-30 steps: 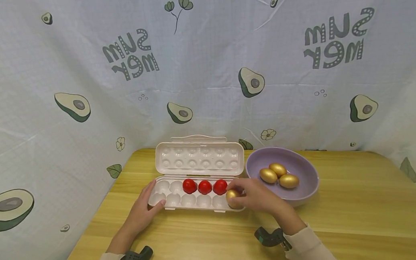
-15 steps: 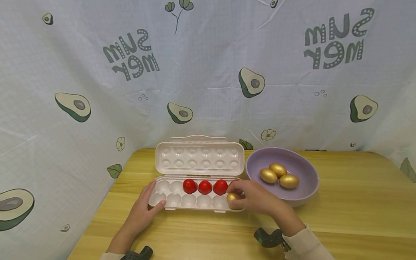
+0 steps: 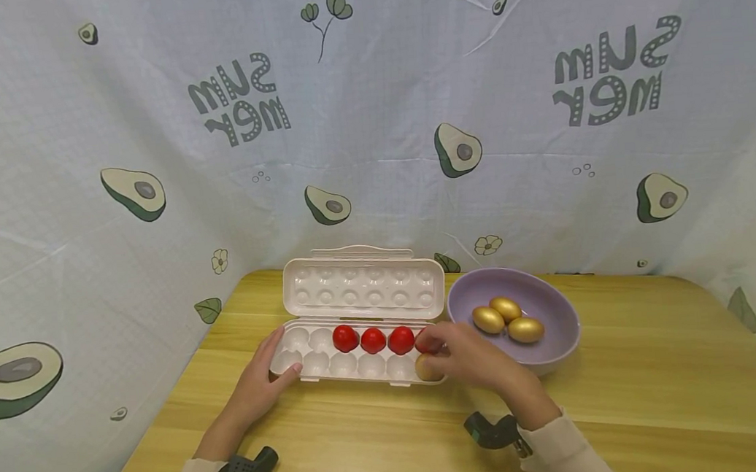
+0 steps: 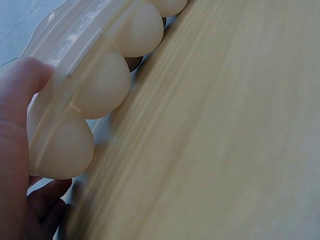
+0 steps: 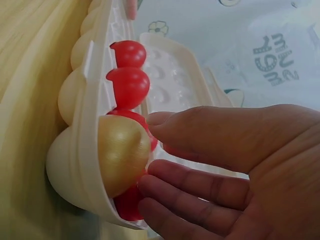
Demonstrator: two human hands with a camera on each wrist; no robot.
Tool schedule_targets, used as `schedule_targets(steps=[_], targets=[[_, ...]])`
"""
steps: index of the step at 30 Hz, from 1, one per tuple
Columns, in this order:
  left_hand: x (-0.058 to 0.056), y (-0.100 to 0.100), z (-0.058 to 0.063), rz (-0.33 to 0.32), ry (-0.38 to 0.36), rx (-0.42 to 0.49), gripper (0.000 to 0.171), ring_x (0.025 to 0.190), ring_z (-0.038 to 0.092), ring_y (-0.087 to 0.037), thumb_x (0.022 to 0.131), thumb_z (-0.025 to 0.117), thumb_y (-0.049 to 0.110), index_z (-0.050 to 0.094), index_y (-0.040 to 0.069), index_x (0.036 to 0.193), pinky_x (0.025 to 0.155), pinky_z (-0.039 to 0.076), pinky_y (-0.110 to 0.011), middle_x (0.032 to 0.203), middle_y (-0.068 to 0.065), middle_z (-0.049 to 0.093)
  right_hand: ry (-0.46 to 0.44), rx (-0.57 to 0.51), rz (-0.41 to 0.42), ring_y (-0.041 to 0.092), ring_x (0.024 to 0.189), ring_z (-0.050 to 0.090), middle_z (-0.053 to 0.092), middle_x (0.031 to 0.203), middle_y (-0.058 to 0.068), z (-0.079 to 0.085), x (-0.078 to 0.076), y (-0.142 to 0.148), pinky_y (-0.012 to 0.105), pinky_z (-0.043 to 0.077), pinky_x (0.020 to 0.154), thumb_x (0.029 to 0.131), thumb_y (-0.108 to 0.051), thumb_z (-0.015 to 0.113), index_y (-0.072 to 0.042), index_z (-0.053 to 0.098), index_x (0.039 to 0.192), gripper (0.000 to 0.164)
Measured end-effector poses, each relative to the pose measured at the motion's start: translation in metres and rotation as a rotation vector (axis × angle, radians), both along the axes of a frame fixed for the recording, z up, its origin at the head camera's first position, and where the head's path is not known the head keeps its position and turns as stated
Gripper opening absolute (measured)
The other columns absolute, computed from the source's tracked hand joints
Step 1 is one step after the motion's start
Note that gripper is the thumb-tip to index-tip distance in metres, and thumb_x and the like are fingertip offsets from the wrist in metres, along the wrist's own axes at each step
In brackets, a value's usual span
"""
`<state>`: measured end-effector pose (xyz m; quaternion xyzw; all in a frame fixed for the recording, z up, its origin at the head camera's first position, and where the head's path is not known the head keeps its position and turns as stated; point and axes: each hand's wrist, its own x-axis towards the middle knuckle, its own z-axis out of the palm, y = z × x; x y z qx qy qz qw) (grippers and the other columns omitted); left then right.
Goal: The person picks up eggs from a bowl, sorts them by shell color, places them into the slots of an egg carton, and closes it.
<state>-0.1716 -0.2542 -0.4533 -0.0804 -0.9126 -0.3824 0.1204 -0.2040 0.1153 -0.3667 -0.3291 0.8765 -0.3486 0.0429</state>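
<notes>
Avocado-print curtain [image 3: 367, 83] behind, wood table [image 3: 366, 441], carton [image 3: 342, 365] lying open on it. Left hand [image 3: 257, 387] is gripping the carton's left end. The gold egg [image 5: 122, 155] is in the near row, rightmost cup, right by the red balls [image 3: 401, 340]. Right hand's [image 3: 468, 354] fingers look loose beside it, not pinching. Egg's probably light, hard and slick, so I'd grab its exposed top, thumb opposite fingers. Carton looks thin and flexy; steady the rim. Purple bowl [image 3: 566, 340] holds three spare eggs [image 3: 526, 329].
</notes>
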Motion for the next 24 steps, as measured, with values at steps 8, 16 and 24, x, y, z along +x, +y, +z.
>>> schedule_targets(steps=[8,16,24], targets=[[-0.001,0.0,0.0,-0.007,0.016,-0.002,0.079,0.139,0.029,-0.041,0.09,0.064,0.037,0.027,0.005,0.152,0.109,0.024,-0.063,0.154,-0.018,0.029,0.072,0.011,-0.051,0.015,0.089,0.066,0.07,0.095,0.0,0.008,0.0,0.008,0.042,0.055,0.082,0.087,-0.014,0.07,-0.008,0.069,0.104,0.018],[-0.001,0.0,0.001,-0.005,0.016,-0.002,0.078,0.14,0.028,-0.04,0.091,0.064,0.038,0.027,0.006,0.152,0.109,0.023,-0.063,0.155,-0.017,0.028,0.117,-0.055,-0.132,0.012,0.086,0.067,0.07,0.09,-0.007,0.014,-0.005,0.016,0.035,0.057,0.08,0.087,-0.011,0.069,-0.008,0.071,0.1,0.014],[-0.001,0.0,0.001,-0.005,0.017,0.004,0.078,0.139,0.029,-0.04,0.091,0.063,0.038,0.027,0.006,0.152,0.109,0.023,-0.063,0.154,-0.017,0.028,0.122,-0.086,-0.282,0.016,0.092,0.067,0.07,0.1,-0.001,0.017,-0.009,0.03,0.038,0.056,0.083,0.089,-0.015,0.069,-0.008,0.07,0.106,0.019]])
